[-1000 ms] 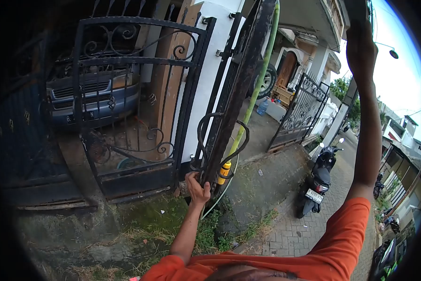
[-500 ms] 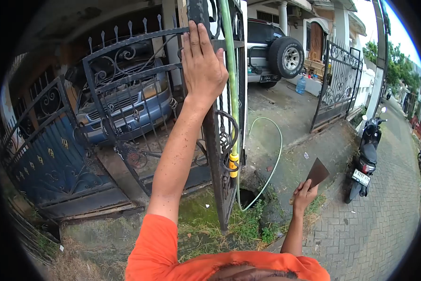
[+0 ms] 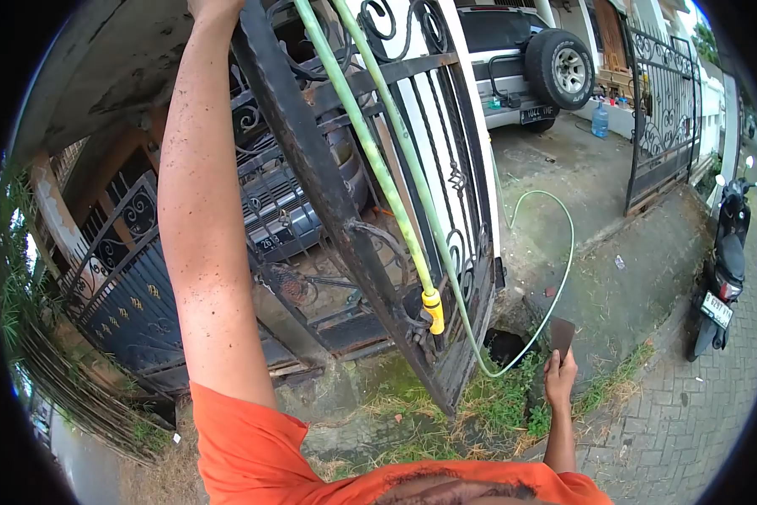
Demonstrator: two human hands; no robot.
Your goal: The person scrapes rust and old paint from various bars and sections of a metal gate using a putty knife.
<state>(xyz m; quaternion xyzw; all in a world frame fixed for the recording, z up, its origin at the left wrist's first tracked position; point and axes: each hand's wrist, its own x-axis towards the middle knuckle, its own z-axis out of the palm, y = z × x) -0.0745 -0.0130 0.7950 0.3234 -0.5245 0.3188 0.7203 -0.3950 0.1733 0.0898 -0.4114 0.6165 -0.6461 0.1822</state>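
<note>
Head view, right fingers (image 3: 569,367) gripping dark flat sheet (image 3: 563,334), left hand (image 3: 215,7) beside gate (image 3: 301,160), grip unclear

Before you, centre: one gate leaf (image 3: 298,139); your left hand (image 3: 216,7) at its upper end, partly out of view. In front of the leaf: hose (image 3: 353,93), two runs side by side, with nozzle (image 3: 433,311) before the lower frame. Behind the leaf: one car (image 3: 281,206). Right of it: hose loop around a hole (image 3: 504,345); then your right hand (image 3: 561,379), holding a flat piece (image 3: 563,337). Farther back: second car (image 3: 500,71), spare wheel (image 3: 559,69) on its rear; bottle (image 3: 600,120); far gate (image 3: 669,109) right of that. Far right: motorcycle (image 3: 727,252) on paving (image 3: 685,412).
</note>
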